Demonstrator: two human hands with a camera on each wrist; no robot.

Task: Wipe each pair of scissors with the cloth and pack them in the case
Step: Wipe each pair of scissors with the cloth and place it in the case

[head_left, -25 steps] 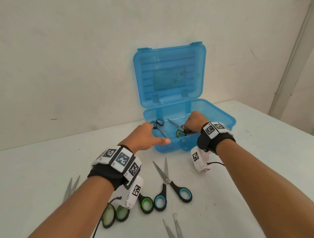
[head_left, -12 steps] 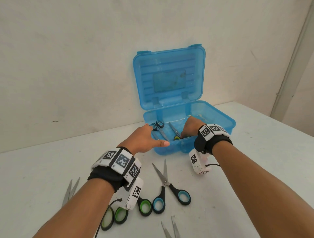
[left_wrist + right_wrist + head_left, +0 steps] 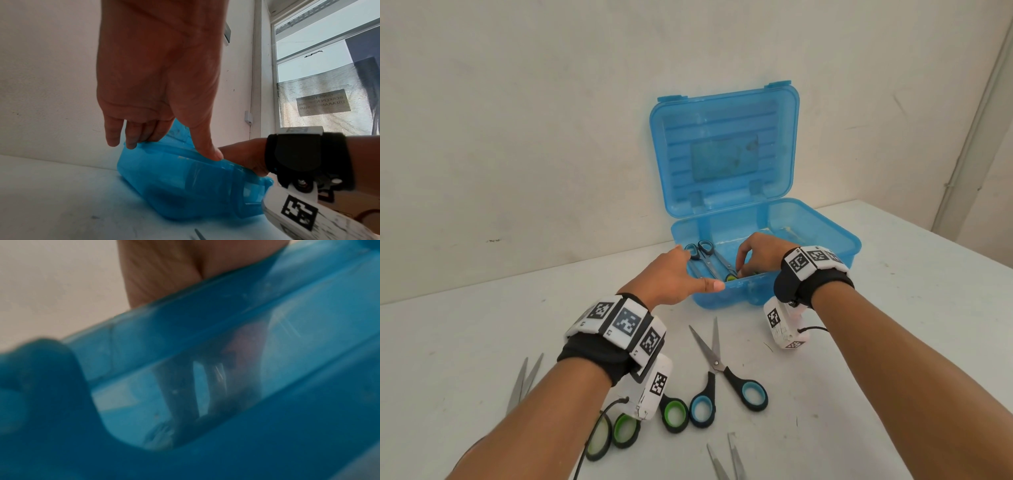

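Observation:
An open blue plastic case [image 3: 825,236] stands by the wall, lid upright. Inside lie blue-handled scissors [image 3: 702,253]. My right hand [image 3: 744,263] reaches down into the case, fingers curled on green-handled scissors [image 3: 731,277] near the front wall. My left hand [image 3: 688,270] rests on the case's front left corner, thumb along the front rim. In the left wrist view its straight fingers [image 3: 131,142] touch the case [image 3: 185,186]. The right wrist view is blurred: the case wall [image 3: 308,386] fills it, with my right hand [image 3: 164,272] above.
On the table in front of the case lie open blue-handled scissors [image 3: 719,366] and green-handled scissors [image 3: 674,414], with more green handles [image 3: 619,428] under my left wrist. Bare blades [image 3: 524,380] show at the left and more blades [image 3: 726,459] at the bottom edge.
My right hand has sunk lower into the case with the green-handled scissors. My left hand stays at the case's corner.

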